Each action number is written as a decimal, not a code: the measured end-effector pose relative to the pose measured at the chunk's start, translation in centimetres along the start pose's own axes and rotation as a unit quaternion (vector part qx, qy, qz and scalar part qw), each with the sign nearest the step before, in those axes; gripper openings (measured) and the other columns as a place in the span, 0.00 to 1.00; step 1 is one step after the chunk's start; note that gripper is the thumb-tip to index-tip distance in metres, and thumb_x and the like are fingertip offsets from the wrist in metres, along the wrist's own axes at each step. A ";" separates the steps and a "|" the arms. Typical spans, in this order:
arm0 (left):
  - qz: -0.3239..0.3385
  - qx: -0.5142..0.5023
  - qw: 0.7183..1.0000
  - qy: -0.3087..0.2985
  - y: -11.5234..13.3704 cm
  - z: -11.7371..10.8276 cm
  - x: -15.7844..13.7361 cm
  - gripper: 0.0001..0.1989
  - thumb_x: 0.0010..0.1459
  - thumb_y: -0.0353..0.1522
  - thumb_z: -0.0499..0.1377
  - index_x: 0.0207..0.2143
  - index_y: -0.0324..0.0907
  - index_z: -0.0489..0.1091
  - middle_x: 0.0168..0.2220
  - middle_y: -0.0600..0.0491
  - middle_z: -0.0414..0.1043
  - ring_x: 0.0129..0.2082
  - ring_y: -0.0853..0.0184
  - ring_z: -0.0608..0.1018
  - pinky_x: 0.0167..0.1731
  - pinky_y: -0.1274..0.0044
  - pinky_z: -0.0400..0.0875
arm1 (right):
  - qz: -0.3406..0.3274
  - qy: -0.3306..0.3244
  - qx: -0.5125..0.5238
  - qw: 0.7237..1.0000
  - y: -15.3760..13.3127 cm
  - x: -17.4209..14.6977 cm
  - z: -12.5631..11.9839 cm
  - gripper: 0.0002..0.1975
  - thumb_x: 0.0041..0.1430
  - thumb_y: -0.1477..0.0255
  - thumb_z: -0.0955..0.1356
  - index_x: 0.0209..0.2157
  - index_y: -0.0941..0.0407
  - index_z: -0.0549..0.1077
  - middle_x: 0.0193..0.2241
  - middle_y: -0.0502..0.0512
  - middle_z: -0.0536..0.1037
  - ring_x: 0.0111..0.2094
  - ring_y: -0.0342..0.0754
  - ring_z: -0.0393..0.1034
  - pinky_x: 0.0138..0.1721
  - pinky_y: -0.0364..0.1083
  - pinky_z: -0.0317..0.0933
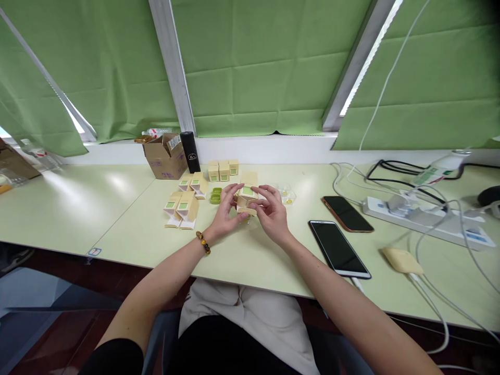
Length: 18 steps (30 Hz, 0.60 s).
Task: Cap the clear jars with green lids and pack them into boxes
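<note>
Between my two hands is a small cream carton (pixel 247 192) with a green square on its top and a flap standing out at the near end. My left hand (pixel 227 211) grips its left side, and a beaded bracelet circles that wrist. The fingers of my right hand (pixel 272 214) close on its right side, the thumb at the near flap. Just left of the carton are green plastic pieces (pixel 216 196). Clear plastic pieces (pixel 288 195) with bits of yellow lie beyond my right hand. Several similar cartons (pixel 187 206) with flaps open stand to the left.
More small cartons (pixel 223 171) stand farther back. A cardboard box (pixel 166 159) and a black cylinder (pixel 190 152) are near the wall. To the right lie two phones (pixel 339 249), a power strip (pixel 429 221), a cream charger (pixel 402 260), tangled cables and a bottle (pixel 441 167).
</note>
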State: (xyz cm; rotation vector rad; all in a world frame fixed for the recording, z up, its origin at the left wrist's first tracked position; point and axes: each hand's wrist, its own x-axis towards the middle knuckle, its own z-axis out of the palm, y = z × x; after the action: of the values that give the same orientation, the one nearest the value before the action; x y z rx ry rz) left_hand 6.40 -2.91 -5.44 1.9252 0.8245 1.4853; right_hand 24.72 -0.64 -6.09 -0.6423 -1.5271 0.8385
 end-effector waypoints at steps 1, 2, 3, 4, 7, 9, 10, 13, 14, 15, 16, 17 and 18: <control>0.000 -0.009 1.000 0.004 -0.1 0.0 0.0 0.39 0.62 0.52 0.66 0.71 0.54 0.59 0.69 0.43 0.52 0.58 0.55 0.72 0.58 0.62 0.73 | -0.002 -0.005 0.001 1.000 0.0 0.0 0.0 0.21 0.66 0.54 0.72 0.58 0.43 0.77 0.61 0.59 0.62 0.36 0.43 0.77 0.43 0.53 0.79; 0.000 -0.018 1.000 0.008 -0.3 0.0 0.0 0.38 0.63 0.51 0.66 0.70 0.54 0.60 0.68 0.43 0.52 0.56 0.56 0.73 0.58 0.62 0.74 | -0.003 -0.010 0.003 1.000 -0.1 0.0 -0.1 0.22 0.67 0.54 0.72 0.59 0.43 0.77 0.61 0.59 0.62 0.36 0.43 0.77 0.42 0.53 0.79; 0.002 -0.028 1.000 0.010 -0.4 0.0 0.0 0.37 0.63 0.51 0.66 0.69 0.53 0.61 0.68 0.43 0.52 0.55 0.57 0.74 0.57 0.62 0.74 | -0.003 -0.015 0.003 1.000 -0.2 -0.1 -0.1 0.22 0.67 0.53 0.71 0.59 0.43 0.76 0.62 0.60 0.62 0.36 0.44 0.77 0.41 0.53 0.80; 0.003 -0.035 0.999 0.013 -0.6 0.0 0.0 0.36 0.63 0.51 0.65 0.69 0.53 0.61 0.68 0.43 0.52 0.55 0.57 0.74 0.57 0.62 0.74 | -0.003 -0.020 0.003 1.000 -0.2 -0.1 -0.1 0.22 0.68 0.53 0.71 0.59 0.43 0.76 0.62 0.60 0.62 0.35 0.43 0.76 0.40 0.53 0.80; 0.007 -0.048 0.999 0.021 -0.9 0.1 0.1 0.34 0.64 0.49 0.65 0.67 0.52 0.62 0.68 0.44 0.54 0.54 0.58 0.74 0.56 0.63 0.74 | -0.008 -0.032 0.005 0.999 -0.5 -0.2 -0.3 0.22 0.68 0.53 0.70 0.60 0.44 0.76 0.62 0.60 0.61 0.35 0.43 0.75 0.41 0.55 0.80; 0.006 -0.056 0.998 0.029 -0.9 0.1 0.1 0.32 0.64 0.48 0.65 0.66 0.52 0.63 0.67 0.44 0.55 0.52 0.59 0.75 0.56 0.65 0.74 | -0.012 -0.040 0.013 0.999 -0.6 -0.2 -0.3 0.22 0.69 0.53 0.70 0.60 0.44 0.76 0.62 0.60 0.61 0.36 0.44 0.75 0.43 0.55 0.80; 0.005 -0.058 0.998 0.033 -0.8 0.1 0.1 0.31 0.64 0.48 0.65 0.65 0.52 0.64 0.66 0.45 0.55 0.52 0.60 0.75 0.55 0.66 0.74 | -0.014 -0.043 0.017 0.999 -0.6 -0.3 -0.3 0.23 0.69 0.52 0.70 0.60 0.44 0.76 0.62 0.60 0.61 0.37 0.45 0.76 0.43 0.55 0.80; 0.001 -0.057 0.997 0.045 -0.6 0.1 0.2 0.29 0.65 0.48 0.65 0.64 0.51 0.65 0.64 0.45 0.57 0.51 0.61 0.75 0.53 0.69 0.75 | -0.014 -0.054 0.024 0.998 -0.7 -0.4 -0.2 0.24 0.68 0.51 0.69 0.61 0.45 0.75 0.62 0.61 0.60 0.40 0.47 0.76 0.45 0.56 0.81; 0.001 -0.053 0.997 0.048 -0.6 0.1 0.2 0.29 0.65 0.48 0.65 0.64 0.50 0.65 0.64 0.45 0.57 0.51 0.61 0.75 0.52 0.69 0.75 | -0.013 -0.058 0.025 0.998 -0.7 -0.4 -0.1 0.25 0.68 0.51 0.69 0.61 0.45 0.74 0.62 0.61 0.60 0.40 0.47 0.76 0.46 0.56 0.81; 0.001 -0.050 0.997 0.050 -0.5 0.1 0.3 0.29 0.65 0.49 0.64 0.63 0.50 0.65 0.64 0.45 0.58 0.52 0.61 0.75 0.52 0.69 0.75 | -0.014 -0.061 0.025 0.998 -0.8 -0.4 -0.1 0.25 0.68 0.50 0.69 0.62 0.45 0.74 0.62 0.60 0.59 0.41 0.47 0.76 0.46 0.56 0.81; 0.003 -0.050 0.997 0.052 -0.5 0.1 0.3 0.29 0.65 0.49 0.64 0.63 0.49 0.65 0.63 0.45 0.58 0.52 0.60 0.75 0.52 0.69 0.75 | -0.014 -0.063 0.025 0.998 -0.8 -0.4 -0.1 0.25 0.68 0.51 0.69 0.62 0.45 0.74 0.62 0.60 0.59 0.41 0.47 0.76 0.47 0.56 0.81; 0.005 -0.051 0.997 0.053 -0.5 0.1 0.3 0.30 0.64 0.50 0.64 0.63 0.49 0.65 0.63 0.45 0.59 0.52 0.60 0.75 0.52 0.69 0.75 | -0.015 -0.064 0.024 0.998 -0.8 -0.5 -0.1 0.25 0.68 0.51 0.69 0.62 0.45 0.74 0.62 0.60 0.59 0.42 0.47 0.76 0.47 0.56 0.81; 0.007 -0.053 0.997 0.054 -0.5 0.1 0.3 0.30 0.64 0.50 0.64 0.63 0.49 0.65 0.63 0.45 0.59 0.52 0.60 0.75 0.52 0.69 0.75 | -0.016 -0.065 0.022 0.998 -0.8 -0.5 0.0 0.25 0.68 0.51 0.70 0.62 0.44 0.74 0.62 0.60 0.59 0.42 0.48 0.76 0.48 0.57 0.80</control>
State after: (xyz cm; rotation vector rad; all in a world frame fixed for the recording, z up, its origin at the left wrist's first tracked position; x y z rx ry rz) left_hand 6.53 -2.35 -5.62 1.7900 0.7650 1.6201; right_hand 24.87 -1.49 -5.74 -0.5383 -1.6261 0.9024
